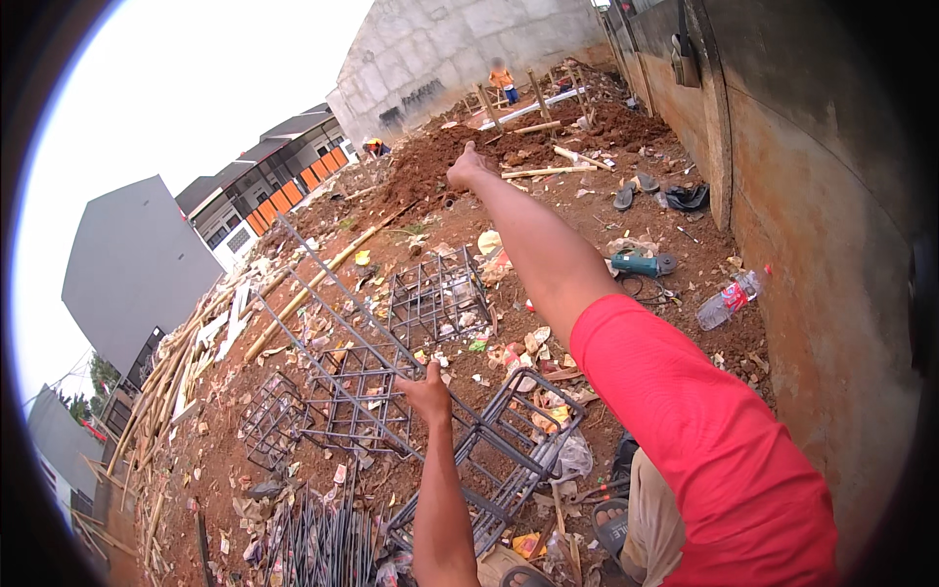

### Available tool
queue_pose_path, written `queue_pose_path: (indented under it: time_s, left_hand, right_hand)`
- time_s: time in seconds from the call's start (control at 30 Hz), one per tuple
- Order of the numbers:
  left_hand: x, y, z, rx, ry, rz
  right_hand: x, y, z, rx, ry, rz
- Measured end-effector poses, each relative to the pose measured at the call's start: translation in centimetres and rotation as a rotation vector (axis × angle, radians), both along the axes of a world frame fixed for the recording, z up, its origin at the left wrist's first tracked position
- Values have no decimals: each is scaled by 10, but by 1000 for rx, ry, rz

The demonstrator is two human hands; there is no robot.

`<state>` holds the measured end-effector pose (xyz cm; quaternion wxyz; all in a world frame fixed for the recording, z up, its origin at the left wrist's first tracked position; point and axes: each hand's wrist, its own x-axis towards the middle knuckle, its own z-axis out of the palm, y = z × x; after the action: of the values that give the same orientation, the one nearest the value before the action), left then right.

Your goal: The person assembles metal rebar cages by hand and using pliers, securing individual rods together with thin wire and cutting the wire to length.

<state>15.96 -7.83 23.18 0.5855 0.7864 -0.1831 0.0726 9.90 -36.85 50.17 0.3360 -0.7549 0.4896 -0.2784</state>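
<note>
My left hand [427, 394] is closed around a bar of a grey rebar cage [479, 421], whose long bar ends slant up to the left. The cage's near end, with its square stirrups, reaches down past my left forearm. My right arm, in a red sleeve, stretches far forward over the ground. At its end my right hand [469, 168] holds nothing; a finger points upward and away, the others look partly curled. In the picture it overlaps the mound of red soil [421, 176], well short of touching it. More rebar frames [440, 298] lie just beyond my left hand.
A stained wall [822, 196] runs along the right. Beside it lie a teal angle grinder [643, 264], a plastic bottle [729, 300] and a black bag [688, 199]. Loose steel rods [323, 538] and bamboo poles [161, 391] lie left. A person in orange [502, 80] is far off.
</note>
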Motion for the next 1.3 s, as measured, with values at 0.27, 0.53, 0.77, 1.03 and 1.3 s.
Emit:
queue_pose_path:
  time_s: [0.27,0.53,0.77,1.03,1.3]
  left_hand:
    - [1,-5,-2,-57,-61,42]
    - [-2,-5,-2,-18,30,-38]
    - [3,-8,-8,80,-46,55]
    - [-31,-1,11,69,113,-52]
    - [2,-8,-32,-25,-140,-122]
  right_hand:
    - [14,-12,-12,-18,-39,7]
    - [9,-2,-13,-60,-49,30]
    - [-13,85,-89,-413,-185,418]
    - [0,208,-194,-256,-106,794]
    - [26,226,-223,-324,-234,631]
